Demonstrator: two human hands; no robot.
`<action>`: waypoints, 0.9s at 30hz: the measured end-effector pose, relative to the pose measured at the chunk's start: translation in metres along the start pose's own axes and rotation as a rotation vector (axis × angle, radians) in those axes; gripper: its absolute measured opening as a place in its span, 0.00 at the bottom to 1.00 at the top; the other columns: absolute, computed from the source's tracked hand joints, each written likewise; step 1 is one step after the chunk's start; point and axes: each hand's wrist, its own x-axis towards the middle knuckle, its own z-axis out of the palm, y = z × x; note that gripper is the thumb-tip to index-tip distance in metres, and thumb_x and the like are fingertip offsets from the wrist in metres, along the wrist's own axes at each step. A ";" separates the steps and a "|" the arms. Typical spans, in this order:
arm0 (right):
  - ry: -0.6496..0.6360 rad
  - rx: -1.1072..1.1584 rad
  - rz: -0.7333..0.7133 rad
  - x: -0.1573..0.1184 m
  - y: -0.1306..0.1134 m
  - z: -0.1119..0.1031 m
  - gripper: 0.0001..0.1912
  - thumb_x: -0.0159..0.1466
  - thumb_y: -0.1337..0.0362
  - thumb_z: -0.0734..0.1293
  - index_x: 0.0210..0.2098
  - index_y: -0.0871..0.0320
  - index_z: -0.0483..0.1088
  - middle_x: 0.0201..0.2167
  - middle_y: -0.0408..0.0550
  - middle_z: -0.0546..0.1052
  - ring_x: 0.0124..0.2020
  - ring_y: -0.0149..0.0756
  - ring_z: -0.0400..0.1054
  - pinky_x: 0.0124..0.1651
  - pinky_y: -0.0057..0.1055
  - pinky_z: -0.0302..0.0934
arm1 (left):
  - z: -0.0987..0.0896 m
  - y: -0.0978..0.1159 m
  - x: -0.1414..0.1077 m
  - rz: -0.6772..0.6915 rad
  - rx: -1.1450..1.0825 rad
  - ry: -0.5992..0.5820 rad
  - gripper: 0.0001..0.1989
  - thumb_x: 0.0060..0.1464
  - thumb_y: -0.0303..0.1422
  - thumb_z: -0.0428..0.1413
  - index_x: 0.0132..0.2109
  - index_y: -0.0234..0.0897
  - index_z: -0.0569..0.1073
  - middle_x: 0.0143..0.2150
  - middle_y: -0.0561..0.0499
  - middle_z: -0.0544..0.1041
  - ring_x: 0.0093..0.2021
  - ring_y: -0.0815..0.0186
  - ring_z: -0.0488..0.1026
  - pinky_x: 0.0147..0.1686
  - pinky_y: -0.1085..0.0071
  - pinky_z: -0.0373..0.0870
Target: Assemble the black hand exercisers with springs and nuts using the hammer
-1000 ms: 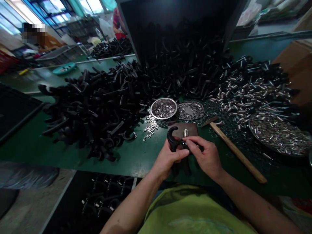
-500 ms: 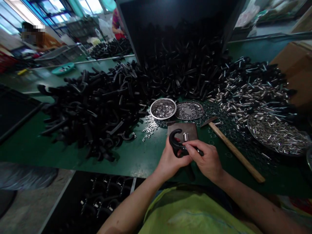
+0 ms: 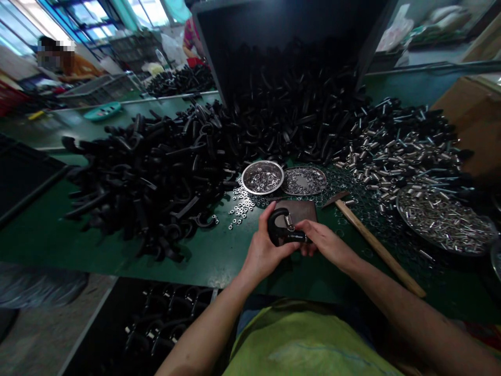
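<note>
A black hand grip exerciser (image 3: 291, 237), a hooked plastic body with a straight handle carrying small pale lettering, is held low over the bench between both hands. My left hand (image 3: 261, 249) wraps its curved side, thumb along the bottom and forefinger up the outside. At the handle's right end, my right hand (image 3: 323, 240) pinches with thumb and fingers; some fingertips are hidden behind it. A silver coil spring (image 3: 289, 221) stands slightly tilted in the gap of the hook, close to my right thumb. Beneath lies a flat metal plate (image 3: 303, 209).
A hammer (image 3: 376, 245) lies right of my hands. Ahead are a steel bowl (image 3: 243, 180) of small metal parts, a shallow dish (image 3: 324, 183) and scattered nuts (image 3: 242, 209). Black handles (image 3: 144, 172) pile up left; springs and screws (image 3: 395, 151) heap right. Two people sit across the bench.
The hand grip exerciser has turned so its lettered handle faces up. The spring, earlier apart above the handle, now sits inside the hook. My right hand has shifted to the handle's end.
</note>
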 end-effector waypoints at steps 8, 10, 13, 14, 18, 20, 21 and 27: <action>0.142 -0.338 -0.111 0.005 -0.016 0.013 0.12 0.65 0.57 0.58 0.32 0.58 0.64 0.30 0.46 0.73 0.33 0.34 0.68 0.35 0.29 0.58 | 0.009 -0.020 -0.011 -0.003 -0.028 -0.023 0.43 0.39 0.32 0.66 0.60 0.45 0.55 0.55 0.48 0.67 0.53 0.59 0.68 0.51 0.64 0.65; 0.093 -0.486 -0.128 0.002 -0.019 0.014 0.12 0.66 0.58 0.57 0.30 0.58 0.63 0.28 0.46 0.72 0.32 0.34 0.67 0.33 0.29 0.56 | 0.010 -0.025 -0.013 0.027 0.007 -0.034 0.42 0.39 0.32 0.66 0.59 0.45 0.56 0.55 0.48 0.67 0.53 0.59 0.67 0.53 0.63 0.63; 0.058 -0.679 -0.189 -0.002 -0.021 0.013 0.12 0.67 0.60 0.55 0.32 0.58 0.64 0.30 0.48 0.72 0.34 0.36 0.68 0.34 0.30 0.55 | 0.010 -0.026 -0.014 0.067 0.077 -0.076 0.40 0.39 0.29 0.65 0.59 0.43 0.57 0.53 0.48 0.68 0.53 0.58 0.68 0.54 0.62 0.62; 0.064 -0.728 -0.204 -0.002 -0.021 0.013 0.11 0.67 0.60 0.55 0.33 0.58 0.64 0.31 0.48 0.72 0.35 0.36 0.68 0.35 0.30 0.55 | 0.011 -0.026 -0.013 0.067 0.084 -0.078 0.40 0.39 0.29 0.65 0.58 0.43 0.57 0.53 0.48 0.68 0.53 0.58 0.68 0.54 0.61 0.62; 0.128 -0.764 -0.156 -0.002 -0.021 0.011 0.10 0.67 0.60 0.56 0.33 0.57 0.63 0.30 0.47 0.72 0.33 0.35 0.68 0.33 0.30 0.53 | 0.019 -0.026 -0.012 0.030 -0.008 -0.004 0.41 0.39 0.28 0.64 0.59 0.43 0.55 0.55 0.47 0.66 0.53 0.58 0.67 0.54 0.61 0.62; 0.158 -0.769 -0.133 -0.002 -0.019 0.011 0.10 0.67 0.60 0.56 0.33 0.57 0.62 0.30 0.46 0.72 0.31 0.35 0.68 0.33 0.30 0.53 | 0.021 -0.029 -0.012 0.025 -0.057 0.011 0.41 0.39 0.29 0.64 0.59 0.43 0.53 0.55 0.47 0.65 0.53 0.59 0.67 0.54 0.62 0.63; 0.156 -0.782 -0.135 -0.002 -0.018 0.010 0.10 0.67 0.60 0.56 0.33 0.57 0.62 0.30 0.46 0.72 0.31 0.35 0.67 0.33 0.30 0.53 | 0.022 -0.030 -0.012 0.028 -0.058 0.002 0.41 0.40 0.29 0.65 0.59 0.43 0.53 0.55 0.47 0.65 0.53 0.59 0.67 0.54 0.62 0.63; -0.028 -0.927 -0.216 -0.003 -0.012 0.011 0.14 0.68 0.60 0.53 0.39 0.60 0.67 0.35 0.54 0.74 0.36 0.40 0.69 0.35 0.32 0.56 | 0.010 -0.041 -0.010 0.088 0.090 -0.127 0.41 0.37 0.31 0.66 0.58 0.42 0.57 0.51 0.48 0.70 0.50 0.59 0.70 0.51 0.61 0.64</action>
